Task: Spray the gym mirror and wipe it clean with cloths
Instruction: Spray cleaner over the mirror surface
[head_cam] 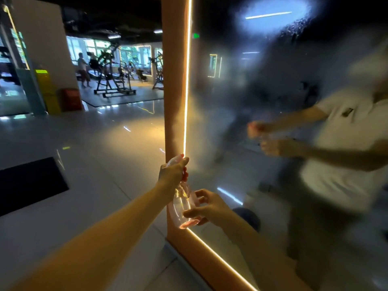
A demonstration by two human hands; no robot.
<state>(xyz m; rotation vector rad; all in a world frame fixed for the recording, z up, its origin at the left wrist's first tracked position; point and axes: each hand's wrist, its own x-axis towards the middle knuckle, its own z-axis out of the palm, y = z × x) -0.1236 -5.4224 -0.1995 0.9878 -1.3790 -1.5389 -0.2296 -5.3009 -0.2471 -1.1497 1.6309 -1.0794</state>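
Note:
The gym mirror (262, 97) fills the right half of the view, misted and streaked, in an orange frame with a lit strip. Close to the mirror's left edge I hold a clear spray bottle (182, 203) with a red trigger head. My left hand (173, 173) grips the head of the bottle. My right hand (206, 207) grips the lower body of the bottle from the right. My blurred reflection shows in the glass. No cloth is in view.
The orange frame (174, 80) stands upright just beyond my hands. A black floor mat (29, 183) lies at the left. Exercise machines (113, 76) and a person (83, 70) stand far back. Glossy floor tiles (105, 154) stretch to the left.

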